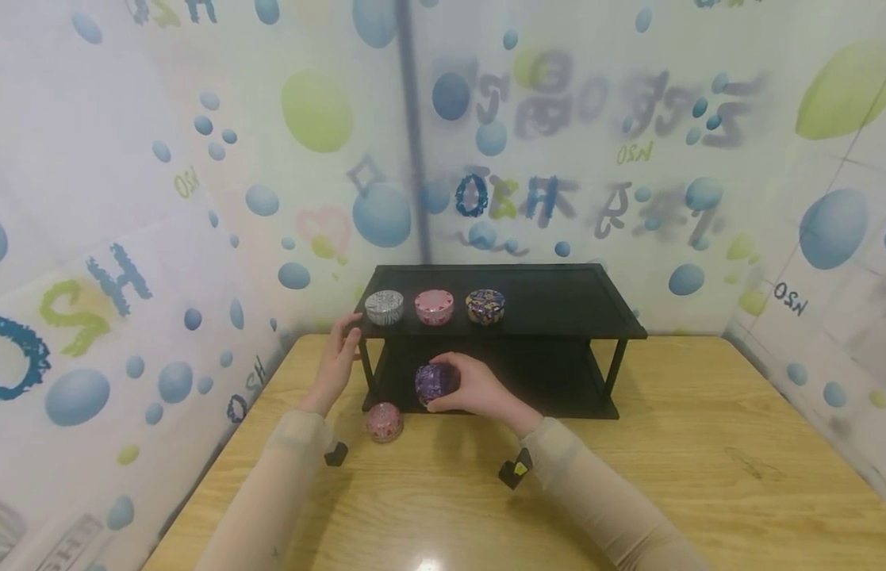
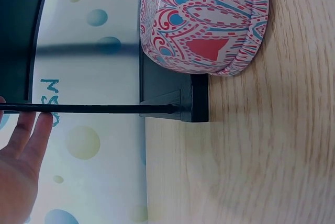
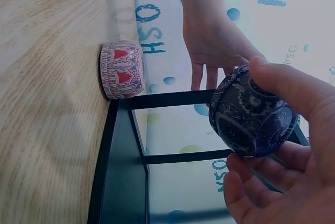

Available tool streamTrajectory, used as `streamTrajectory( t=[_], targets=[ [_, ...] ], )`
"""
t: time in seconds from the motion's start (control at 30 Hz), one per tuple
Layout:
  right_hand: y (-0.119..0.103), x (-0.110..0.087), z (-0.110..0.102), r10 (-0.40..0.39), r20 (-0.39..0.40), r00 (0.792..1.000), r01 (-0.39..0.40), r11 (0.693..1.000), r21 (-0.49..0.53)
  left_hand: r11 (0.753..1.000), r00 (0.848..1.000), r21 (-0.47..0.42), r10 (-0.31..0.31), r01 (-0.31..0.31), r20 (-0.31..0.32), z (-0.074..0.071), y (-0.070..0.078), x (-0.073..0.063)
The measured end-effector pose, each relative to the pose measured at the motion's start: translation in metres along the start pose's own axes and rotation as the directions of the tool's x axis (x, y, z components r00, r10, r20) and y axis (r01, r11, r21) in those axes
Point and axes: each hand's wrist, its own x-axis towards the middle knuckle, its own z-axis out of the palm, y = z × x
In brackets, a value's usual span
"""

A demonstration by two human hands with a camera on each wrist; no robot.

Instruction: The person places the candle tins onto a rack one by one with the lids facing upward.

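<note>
My right hand [image 1: 478, 387] grips a purple patterned round tin [image 1: 431, 384] between thumb and fingers, in front of the rack's lower level. Close up, the right wrist view shows this tin [image 3: 251, 114] tilted, its dark surface covered in pale floral rings. My left hand [image 1: 335, 365] is at the left end of the black two-level rack [image 1: 528, 293], fingers fairly straight. Those fingers [image 2: 39, 140] reach to the rack's thin post [image 2: 94, 108] in the left wrist view. A pink-and-red patterned tin [image 1: 384, 422] stands on the table near the rack's front left foot.
Along the rack's upper level stand a zebra-striped tin [image 1: 384, 308], a pink tin with hearts [image 1: 434, 308] and a dark blue-and-yellow tin [image 1: 485, 307]. The rack sits on a wooden table [image 1: 699, 460]. Behind it hangs a bubble-printed curtain [image 1: 600, 143].
</note>
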Motion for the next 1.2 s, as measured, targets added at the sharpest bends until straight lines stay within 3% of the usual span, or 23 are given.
streamTrajectory(
  t=[0.53,0.8,1.2],
  targets=[
    [0.0014,-0.0037,0.0032,0.068,0.021,0.997,-0.069,0.995,0.074,1.000,1.000,-0.003,0.001,-0.001,0.002,-0.0004,-0.0018,-0.0020],
    [0.0011,-0.0022,0.0029,0.045,0.027,0.999,-0.046,0.998,0.042,1.000,1.000,0.013,0.006,-0.006,-0.009,-0.0001,-0.0014,-0.0019],
    [0.0001,-0.0023,0.0064,0.094,0.038,0.995,-0.095,0.995,0.026,1.000,1.000,0.014,0.007,-0.007,-0.001,0.0000,-0.0015,-0.0001]
  ],
)
